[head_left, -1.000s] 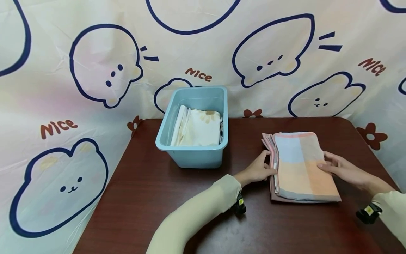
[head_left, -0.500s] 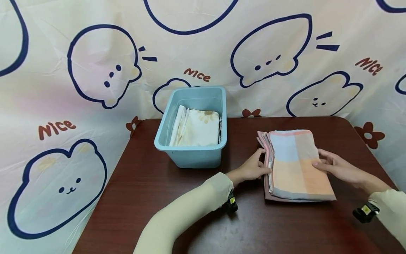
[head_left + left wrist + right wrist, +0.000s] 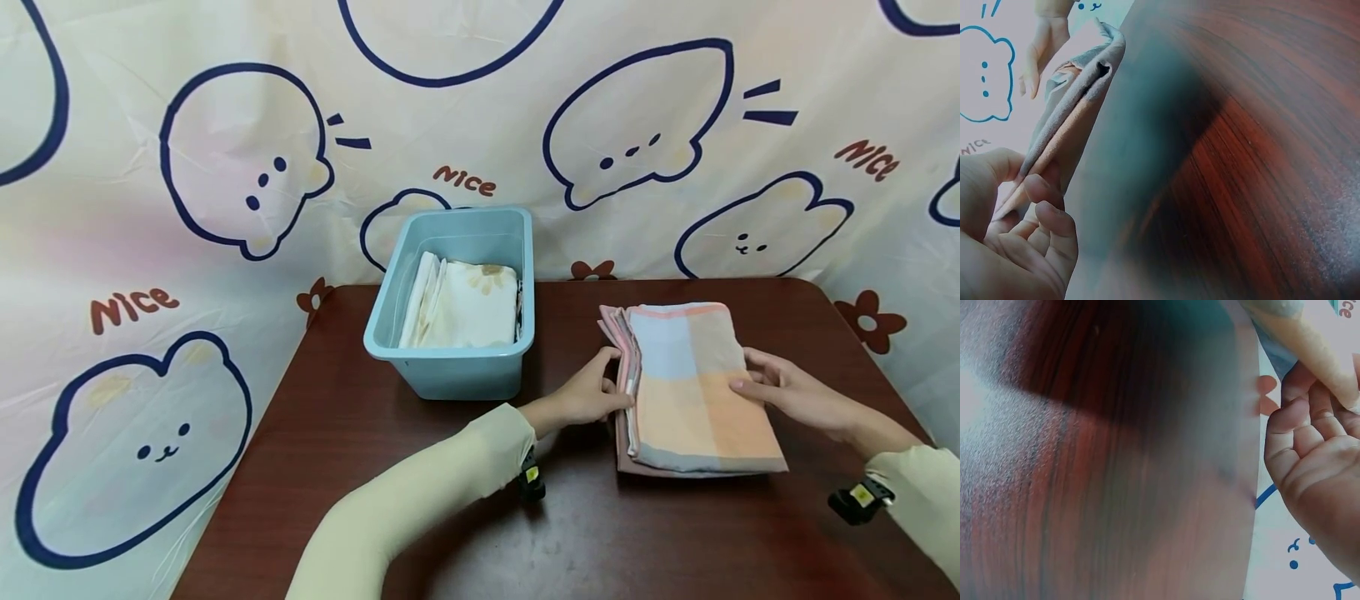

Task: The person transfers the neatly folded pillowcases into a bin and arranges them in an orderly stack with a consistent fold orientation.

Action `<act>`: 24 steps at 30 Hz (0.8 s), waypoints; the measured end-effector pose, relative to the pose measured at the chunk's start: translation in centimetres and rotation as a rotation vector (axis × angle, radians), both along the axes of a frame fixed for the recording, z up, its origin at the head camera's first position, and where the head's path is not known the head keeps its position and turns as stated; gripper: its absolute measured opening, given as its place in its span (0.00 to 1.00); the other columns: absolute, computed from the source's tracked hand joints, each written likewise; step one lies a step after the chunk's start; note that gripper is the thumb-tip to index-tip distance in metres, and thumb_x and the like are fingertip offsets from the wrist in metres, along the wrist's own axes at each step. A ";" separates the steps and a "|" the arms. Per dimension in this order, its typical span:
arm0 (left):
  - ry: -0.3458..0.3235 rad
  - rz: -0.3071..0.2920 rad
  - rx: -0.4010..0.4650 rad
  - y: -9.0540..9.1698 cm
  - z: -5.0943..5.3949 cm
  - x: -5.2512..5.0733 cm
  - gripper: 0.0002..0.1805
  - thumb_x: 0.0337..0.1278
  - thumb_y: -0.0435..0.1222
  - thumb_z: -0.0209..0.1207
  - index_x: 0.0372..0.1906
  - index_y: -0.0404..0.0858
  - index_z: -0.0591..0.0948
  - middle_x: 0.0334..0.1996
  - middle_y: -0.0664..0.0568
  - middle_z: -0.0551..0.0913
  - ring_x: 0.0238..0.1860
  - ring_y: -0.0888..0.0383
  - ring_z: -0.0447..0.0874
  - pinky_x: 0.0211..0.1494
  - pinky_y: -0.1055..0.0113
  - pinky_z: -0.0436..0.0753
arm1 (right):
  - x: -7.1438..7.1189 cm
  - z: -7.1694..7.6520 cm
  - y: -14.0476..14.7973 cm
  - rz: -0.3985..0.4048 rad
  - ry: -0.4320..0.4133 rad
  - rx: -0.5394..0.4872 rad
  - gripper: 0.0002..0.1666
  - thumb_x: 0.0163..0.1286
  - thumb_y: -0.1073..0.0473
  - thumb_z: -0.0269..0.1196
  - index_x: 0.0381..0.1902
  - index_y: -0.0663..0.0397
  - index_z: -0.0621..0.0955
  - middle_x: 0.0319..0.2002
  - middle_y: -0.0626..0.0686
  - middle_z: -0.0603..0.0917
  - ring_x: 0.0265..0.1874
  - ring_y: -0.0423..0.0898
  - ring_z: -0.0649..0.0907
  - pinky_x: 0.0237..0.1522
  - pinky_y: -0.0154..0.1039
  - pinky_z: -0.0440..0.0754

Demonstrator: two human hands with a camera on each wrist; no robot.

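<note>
A folded checked cloth (image 3: 682,392) in peach, pale blue and grey is held between my two hands on the right side of the table. My left hand (image 3: 588,393) pinches its layered left edge, thumb on top and fingers beneath. In the left wrist view, the left fingers (image 3: 1054,225) curl under the cloth's folded layers (image 3: 1066,112). On the opposite edge my right hand (image 3: 798,396) pinches the cloth, thumb on its upper face. The right wrist view catches the cloth's corner (image 3: 1310,350) between the fingers of that hand (image 3: 1322,462).
Left of the cloth, a light blue plastic bin (image 3: 457,375) stands at the back of the dark wood table (image 3: 322,467). Folded white cloths (image 3: 472,308) lie inside it. Behind the table hangs a printed curtain (image 3: 450,50) with cartoon bears.
Both hands have moved a little to the left in the head view, carrying the folded cloth along between them. The bin stays in place.
</note>
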State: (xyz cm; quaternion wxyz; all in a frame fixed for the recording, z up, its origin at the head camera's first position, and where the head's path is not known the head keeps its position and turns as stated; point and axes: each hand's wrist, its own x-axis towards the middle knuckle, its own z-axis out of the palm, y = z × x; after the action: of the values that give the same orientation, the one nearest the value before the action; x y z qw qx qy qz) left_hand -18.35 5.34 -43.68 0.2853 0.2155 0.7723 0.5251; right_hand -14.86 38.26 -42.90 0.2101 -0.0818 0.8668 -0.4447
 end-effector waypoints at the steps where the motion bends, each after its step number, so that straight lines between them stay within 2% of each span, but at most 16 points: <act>1: -0.001 0.000 0.001 -0.1 0.1 0.1 0.39 0.67 0.34 0.62 0.77 0.44 0.56 0.19 0.48 0.76 0.18 0.56 0.72 0.23 0.70 0.72 | 0.0 0.1 -0.1 0.001 0.001 0.000 0.43 0.82 0.49 0.50 0.80 0.64 0.46 0.68 0.70 0.72 0.50 0.26 0.82 0.45 0.29 0.80; 9: -0.010 -0.010 0.021 -0.7 1.0 0.3 0.40 0.68 0.34 0.61 0.78 0.44 0.54 0.19 0.51 0.76 0.18 0.56 0.71 0.24 0.70 0.72 | 0.2 0.9 -0.7 0.009 0.023 -0.002 0.42 0.82 0.49 0.51 0.81 0.61 0.47 0.66 0.66 0.76 0.50 0.28 0.83 0.45 0.28 0.80; 16: -0.011 -0.017 0.026 -1.0 1.4 0.4 0.39 0.68 0.33 0.61 0.76 0.44 0.55 0.20 0.49 0.75 0.17 0.57 0.70 0.24 0.71 0.72 | 0.4 1.3 -1.2 0.010 0.019 -0.044 0.42 0.82 0.51 0.52 0.81 0.60 0.47 0.60 0.47 0.83 0.49 0.31 0.84 0.46 0.28 0.81; 24: -0.008 -0.029 0.026 -1.1 1.7 0.3 0.39 0.68 0.33 0.61 0.76 0.44 0.55 0.18 0.52 0.74 0.18 0.53 0.71 0.24 0.70 0.72 | 0.3 1.6 -1.4 0.000 0.002 -0.058 0.43 0.81 0.51 0.52 0.81 0.62 0.45 0.60 0.51 0.83 0.49 0.33 0.85 0.46 0.28 0.81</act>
State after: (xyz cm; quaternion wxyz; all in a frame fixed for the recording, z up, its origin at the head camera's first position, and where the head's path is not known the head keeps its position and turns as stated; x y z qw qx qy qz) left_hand -18.05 4.28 -41.98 0.2931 0.2281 0.7611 0.5317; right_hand -14.55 36.90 -41.32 0.2069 -0.0884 0.8539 -0.4693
